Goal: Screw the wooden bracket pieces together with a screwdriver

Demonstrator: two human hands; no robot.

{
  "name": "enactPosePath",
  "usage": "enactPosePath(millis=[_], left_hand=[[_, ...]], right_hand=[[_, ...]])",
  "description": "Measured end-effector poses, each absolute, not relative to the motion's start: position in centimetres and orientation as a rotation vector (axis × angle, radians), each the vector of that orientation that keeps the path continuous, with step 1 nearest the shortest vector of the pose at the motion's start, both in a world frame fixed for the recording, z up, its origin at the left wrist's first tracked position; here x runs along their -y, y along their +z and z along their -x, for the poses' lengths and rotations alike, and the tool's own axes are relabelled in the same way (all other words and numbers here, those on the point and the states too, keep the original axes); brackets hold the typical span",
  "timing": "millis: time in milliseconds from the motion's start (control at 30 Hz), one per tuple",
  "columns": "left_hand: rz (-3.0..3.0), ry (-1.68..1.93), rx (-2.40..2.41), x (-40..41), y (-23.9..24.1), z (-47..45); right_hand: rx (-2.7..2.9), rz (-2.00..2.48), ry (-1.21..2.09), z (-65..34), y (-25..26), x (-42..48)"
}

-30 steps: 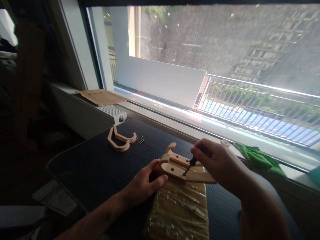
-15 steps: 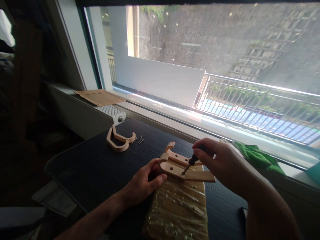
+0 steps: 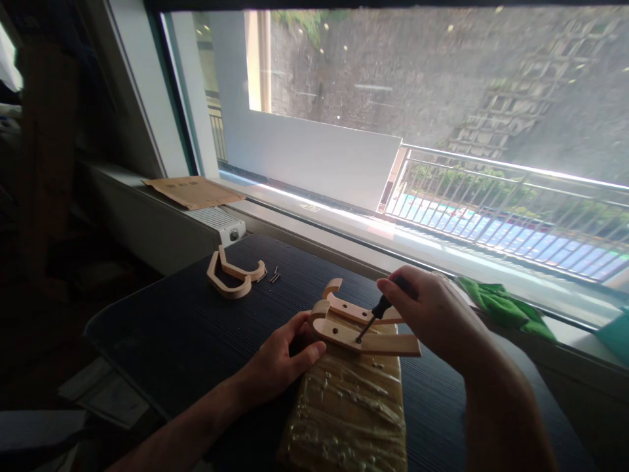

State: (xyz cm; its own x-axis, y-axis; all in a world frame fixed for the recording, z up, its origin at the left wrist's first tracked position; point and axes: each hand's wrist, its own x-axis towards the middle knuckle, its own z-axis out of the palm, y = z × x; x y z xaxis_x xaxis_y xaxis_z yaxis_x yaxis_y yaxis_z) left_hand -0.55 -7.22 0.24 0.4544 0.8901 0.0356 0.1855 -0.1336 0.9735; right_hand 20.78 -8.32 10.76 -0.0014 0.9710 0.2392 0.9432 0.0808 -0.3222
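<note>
My right hand [image 3: 432, 314] is closed around the dark handle of a screwdriver [image 3: 381, 308]. The screwdriver leans, its tip in a hole near the middle of a pale wooden hook [image 3: 386, 345]. That hook lies on a box wrapped in shiny tape [image 3: 348, 413]. With thumb and fingers, my left hand [image 3: 289, 354] grips the hook's curved end against the box. Just behind it lies a second wooden hook [image 3: 351, 309] with two dark holes, its straight end partly hidden by my right hand. Small bits [image 3: 377, 364] lie on the tape near the hook.
On the dark table [image 3: 162, 334], two more wooden hooks [image 3: 230, 288] lie at the back left beside several screws [image 3: 275, 275]. A brown envelope [image 3: 194, 191] rests on the radiator [image 3: 230, 229]. A green cloth [image 3: 506, 305] sits on the windowsill at right.
The right wrist and forearm have swung left, and the hand has turned a little with the screwdriver. The left hand keeps its hold on the hook.
</note>
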Motion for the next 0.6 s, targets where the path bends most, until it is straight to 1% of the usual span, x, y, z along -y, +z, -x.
enactPosePath(millis=[133, 500, 600], left_hand=[[-1.6, 0.813, -0.916, 7.3, 0.3, 0.5], [-1.628, 0.827, -0.945, 7.4, 0.3, 0.6], [-1.631, 0.817, -0.953, 7.4, 0.5, 0.6]], right_hand=[[2.06, 1.724, 0.238, -20.2, 11.0, 8.7], [1.933, 1.916, 0.038, -20.6, 9.7, 7.2], [1.954, 1.854, 0.102, -20.6, 9.8, 7.4]])
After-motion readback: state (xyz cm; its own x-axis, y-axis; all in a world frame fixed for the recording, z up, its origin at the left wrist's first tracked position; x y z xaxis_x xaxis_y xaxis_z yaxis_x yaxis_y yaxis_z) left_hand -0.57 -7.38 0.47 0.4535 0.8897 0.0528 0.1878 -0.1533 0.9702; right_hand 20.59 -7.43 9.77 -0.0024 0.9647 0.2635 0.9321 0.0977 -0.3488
